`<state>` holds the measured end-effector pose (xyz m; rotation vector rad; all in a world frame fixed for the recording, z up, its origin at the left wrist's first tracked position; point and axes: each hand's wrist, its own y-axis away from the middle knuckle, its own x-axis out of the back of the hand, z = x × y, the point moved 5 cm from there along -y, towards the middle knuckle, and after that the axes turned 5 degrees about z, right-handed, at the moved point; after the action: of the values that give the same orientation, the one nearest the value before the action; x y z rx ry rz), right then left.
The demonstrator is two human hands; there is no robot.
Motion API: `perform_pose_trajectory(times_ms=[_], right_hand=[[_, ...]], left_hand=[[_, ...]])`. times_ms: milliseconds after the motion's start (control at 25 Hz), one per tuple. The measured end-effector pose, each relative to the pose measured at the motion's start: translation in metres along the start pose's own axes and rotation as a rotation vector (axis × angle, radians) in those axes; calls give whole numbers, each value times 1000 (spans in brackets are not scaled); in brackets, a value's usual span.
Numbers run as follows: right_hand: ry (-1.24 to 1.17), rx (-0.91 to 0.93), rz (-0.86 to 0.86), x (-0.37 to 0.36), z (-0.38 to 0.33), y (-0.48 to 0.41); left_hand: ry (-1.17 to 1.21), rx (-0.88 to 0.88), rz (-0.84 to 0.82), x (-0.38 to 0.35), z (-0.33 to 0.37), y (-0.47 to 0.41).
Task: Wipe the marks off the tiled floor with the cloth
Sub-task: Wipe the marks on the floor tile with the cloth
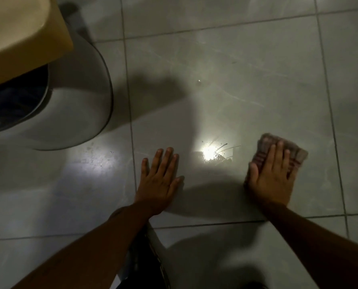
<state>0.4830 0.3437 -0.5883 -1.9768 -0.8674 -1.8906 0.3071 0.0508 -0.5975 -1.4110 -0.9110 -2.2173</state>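
Two hands are flat on the tiled floor (226, 69) as we kneel over it, and both are spread wide, fingers extended and palms down. Our right hand (272, 176) presses the cloth (263, 142), a brownish folded rag whose far edge shows beyond the fingertips; the palm pins it to the tile rather than gripping it. Our left hand (159, 180) holds nothing and seems only to brace us, resting just right of a grout line. Between the two hands, beside a bright reflection of a lamp, sits a patch of dark marks (219, 155): thin curved streaks and a smudged rectangle, possibly wet, near the cloth's left side but not under it. We judge this patch unwiped, or at best half done. More specks lie on the tile to the left (92, 159), near the foot of a rounded white appliance (75, 97) with a tan box-like shape (23, 28) above it, and a small spot (199, 81) shows farther out. The tile under and right of the cloth looks clean, though dim light hides fine dirt. So we reckon the job is only partly along: the central streaks, the left-hand specks and the far spot remain.
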Motion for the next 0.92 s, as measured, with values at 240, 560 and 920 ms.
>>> perform_pose_trajectory(times_ms=[240, 560, 920], right_hand=[[27, 295, 30, -28, -130, 22], [50, 463, -199, -22, 20, 169], [-14, -83, 17, 3, -69, -27]], left_hand=[[152, 36, 33, 6, -4, 0], [161, 11, 33, 10, -2, 0], [277, 9, 19, 13, -4, 1]])
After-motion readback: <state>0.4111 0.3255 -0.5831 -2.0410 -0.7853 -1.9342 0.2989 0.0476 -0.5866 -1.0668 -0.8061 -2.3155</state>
